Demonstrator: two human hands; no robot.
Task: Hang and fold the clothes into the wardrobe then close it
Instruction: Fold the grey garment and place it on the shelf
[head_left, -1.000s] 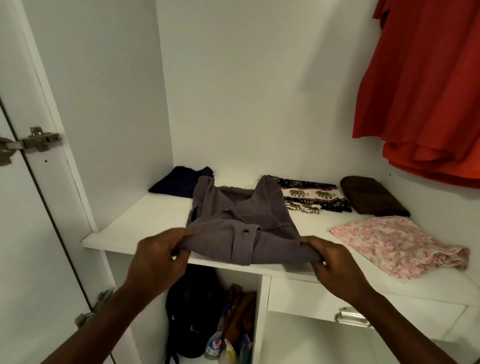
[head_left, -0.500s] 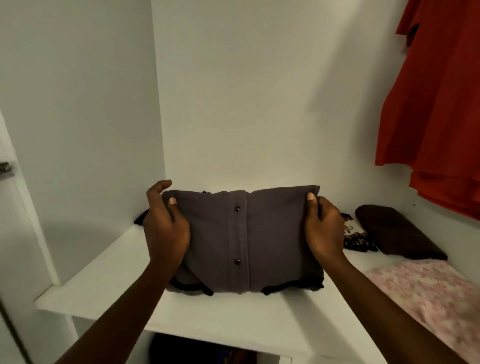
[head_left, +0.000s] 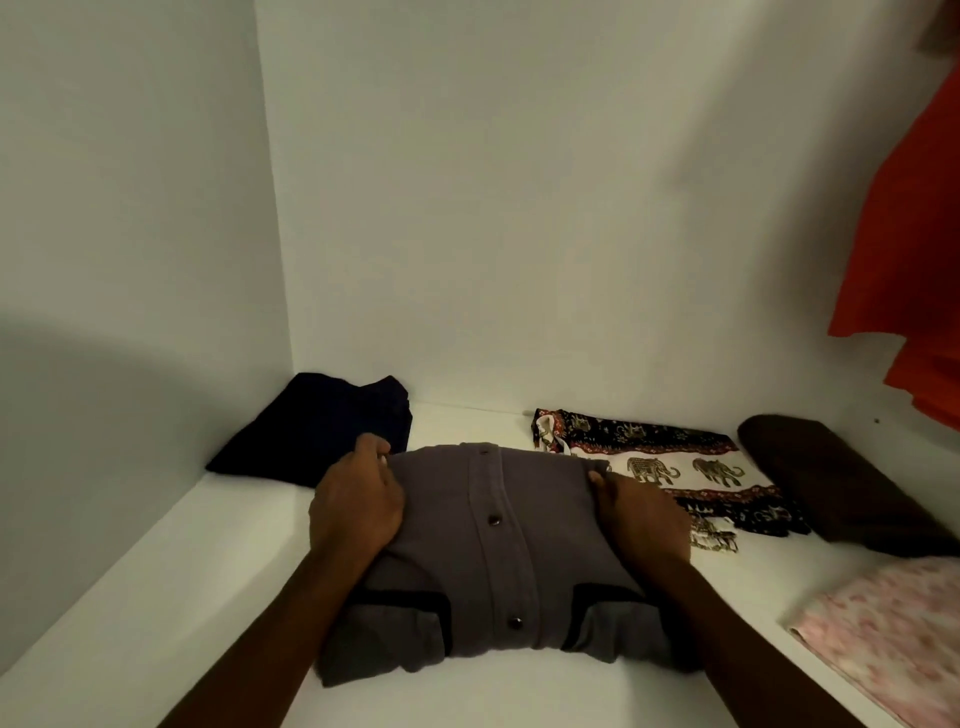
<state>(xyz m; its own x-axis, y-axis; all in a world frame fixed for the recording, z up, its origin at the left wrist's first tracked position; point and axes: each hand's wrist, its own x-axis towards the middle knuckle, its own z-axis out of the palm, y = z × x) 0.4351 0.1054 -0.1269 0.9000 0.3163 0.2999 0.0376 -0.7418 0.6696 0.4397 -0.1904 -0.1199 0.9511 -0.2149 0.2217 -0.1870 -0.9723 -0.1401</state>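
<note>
Grey shirt (head_left: 498, 561), folded, flat on wardrobe shelf (head_left: 156, 597) between navy garment (head_left: 322, 431) and elephant-print cloth (head_left: 665, 467); left hand (head_left: 356, 506) and right hand (head_left: 641, 519) each keep a curled grip on its far corners, so the likely risk is hands dragging out, snagging fabric and springing the fold open.

Single head-worn view, close above white shelf (head_left: 156, 597), angled down toward wardrobe back wall (head_left: 519, 208)
</note>
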